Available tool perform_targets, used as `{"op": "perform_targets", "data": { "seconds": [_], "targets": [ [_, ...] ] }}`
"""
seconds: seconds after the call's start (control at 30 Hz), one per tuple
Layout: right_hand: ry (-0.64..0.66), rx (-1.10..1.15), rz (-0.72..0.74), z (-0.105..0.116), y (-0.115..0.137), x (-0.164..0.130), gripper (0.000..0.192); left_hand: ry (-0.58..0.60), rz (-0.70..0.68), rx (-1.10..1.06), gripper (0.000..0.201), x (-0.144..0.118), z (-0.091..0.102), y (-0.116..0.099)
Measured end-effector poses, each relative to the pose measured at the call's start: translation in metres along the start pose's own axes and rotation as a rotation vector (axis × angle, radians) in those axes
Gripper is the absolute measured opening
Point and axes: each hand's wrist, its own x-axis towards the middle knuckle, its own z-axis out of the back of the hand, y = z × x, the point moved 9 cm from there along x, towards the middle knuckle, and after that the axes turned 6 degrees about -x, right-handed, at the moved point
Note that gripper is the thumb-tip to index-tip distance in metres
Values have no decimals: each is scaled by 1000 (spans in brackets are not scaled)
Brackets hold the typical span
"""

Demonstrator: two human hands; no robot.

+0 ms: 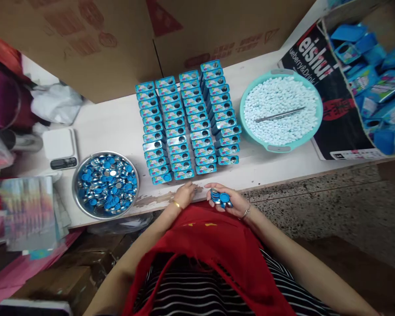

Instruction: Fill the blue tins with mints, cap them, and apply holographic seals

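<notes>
My right hand lies palm up at the table's front edge and cups a small stack of blue round caps. My left hand rests on the edge just left of it, fingers curled, close to the nearest row of blue tins. These small tins stand in four tight rows across the middle of the white table. A steel bowl full of blue and silver caps sits to the left of my left hand.
A teal basin of white pellets with metal tweezers on top stands right of the tins. A white scale sits at the left. Cardboard boxes line the back; a box of blue packaging is at far right.
</notes>
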Motion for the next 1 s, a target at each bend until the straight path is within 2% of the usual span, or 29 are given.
{"op": "perform_targets", "data": {
  "seconds": [0.03,0.1,0.17,0.2,0.27,0.33,0.47,0.6,0.63,0.7,0.8,0.9,1.0],
  "targets": [
    [19,3,4,-5,2,5,30,-103,-19,-38,22,-9,22,1],
    [73,10,17,-18,6,16,31,-386,-4,-122,23,-28,77,9],
    [132,9,21,-34,11,29,32,-596,154,-158,17,-41,122,31],
    [158,5,18,-41,14,35,32,-622,275,-141,14,-41,136,44],
    [203,-5,9,-55,18,47,34,-556,504,-62,12,-34,151,64],
    [232,-21,4,-65,21,56,38,-410,637,42,14,-21,155,75],
    [219,-68,-2,-70,22,70,45,-157,720,182,25,-2,152,84],
    [176,-106,5,-70,22,81,47,-73,736,240,32,-1,152,88],
    [167,-121,1,-71,22,84,49,-87,731,238,31,-3,153,87],
    [141,-162,-10,-72,22,89,52,-186,678,184,28,-7,158,78],
    [81,-245,-2,-73,24,96,52,-363,423,-112,24,-14,158,48],
    [11,-302,7,-74,26,104,45,-382,111,-383,19,-21,155,13],
    [16,-267,-38,-81,22,110,37,-356,-129,-310,16,-30,162,-14]
  ]
}}
